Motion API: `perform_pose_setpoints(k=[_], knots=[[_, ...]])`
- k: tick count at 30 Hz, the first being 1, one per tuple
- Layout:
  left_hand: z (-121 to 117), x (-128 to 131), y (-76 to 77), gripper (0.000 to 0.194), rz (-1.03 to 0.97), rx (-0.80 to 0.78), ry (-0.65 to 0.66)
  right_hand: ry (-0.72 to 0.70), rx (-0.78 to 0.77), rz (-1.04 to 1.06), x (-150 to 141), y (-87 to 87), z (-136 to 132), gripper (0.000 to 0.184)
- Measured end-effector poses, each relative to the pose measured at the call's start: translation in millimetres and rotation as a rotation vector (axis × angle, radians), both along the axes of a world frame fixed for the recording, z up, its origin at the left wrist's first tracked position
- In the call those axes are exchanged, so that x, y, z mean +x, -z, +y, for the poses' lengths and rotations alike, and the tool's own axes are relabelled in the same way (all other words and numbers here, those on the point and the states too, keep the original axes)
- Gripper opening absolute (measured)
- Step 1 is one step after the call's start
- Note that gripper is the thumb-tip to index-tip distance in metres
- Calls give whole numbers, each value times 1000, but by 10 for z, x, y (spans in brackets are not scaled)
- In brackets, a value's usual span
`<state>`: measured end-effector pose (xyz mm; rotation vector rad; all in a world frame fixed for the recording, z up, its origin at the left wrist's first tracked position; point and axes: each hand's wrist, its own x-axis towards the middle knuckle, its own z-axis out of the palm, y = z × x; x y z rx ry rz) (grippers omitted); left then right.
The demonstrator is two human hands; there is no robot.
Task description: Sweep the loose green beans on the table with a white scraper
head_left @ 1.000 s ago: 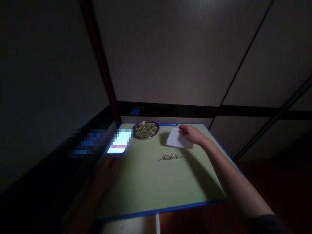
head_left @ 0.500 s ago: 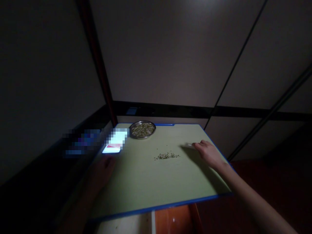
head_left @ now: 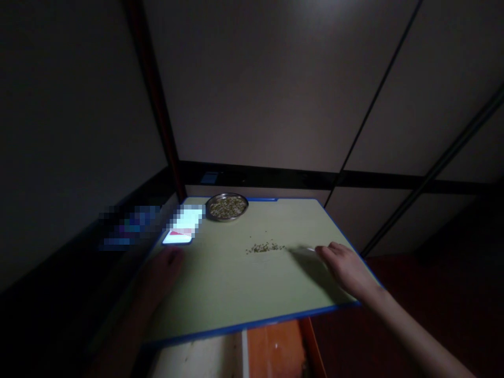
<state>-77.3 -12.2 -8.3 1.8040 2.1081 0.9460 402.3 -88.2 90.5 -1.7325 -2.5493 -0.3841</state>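
Note:
My right hand (head_left: 342,265) is closed on a piece of white paper (head_left: 311,249) at the right of the green tabletop (head_left: 220,294). The paper is nearly edge-on, so only a thin tip shows past the fingers. To its left lies a scattered strip of small greenish-brown seeds or beans (head_left: 264,247), not touching the paper. A round metal dish (head_left: 227,217) holding more of them stands at the back left. In dim light, my left hand (head_left: 163,270) rests curled at the table's left side, just below a lit phone (head_left: 184,226); nothing shows in it.
A blue edge (head_left: 255,326) runs round the tabletop. Beneath the front edge are a pale wooden surface (head_left: 200,357) and an orange box-like thing (head_left: 275,349). Panelled doors (head_left: 268,94) rise behind the table, and a dark wall stands at the left.
My right hand has come down and nearer with the paper, which has turned from broadside to nearly edge-on. My left hand stays by the phone. The view has shifted slightly.

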Motion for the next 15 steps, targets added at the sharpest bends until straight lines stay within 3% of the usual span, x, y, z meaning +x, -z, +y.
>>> perform_pose_setpoints(k=[6, 10, 15], knots=[[-20, 18, -49, 35, -6, -21, -3, 256, -54, -97, -59, -270, 236, 25], [-48, 40, -83, 35, -29, -32, -15, 309, -159, -155, -201, -234, 271, 25], [-63, 78, -120, 34, -21, -22, -15, 245, -216, -144, -400, -153, 174, 36]])
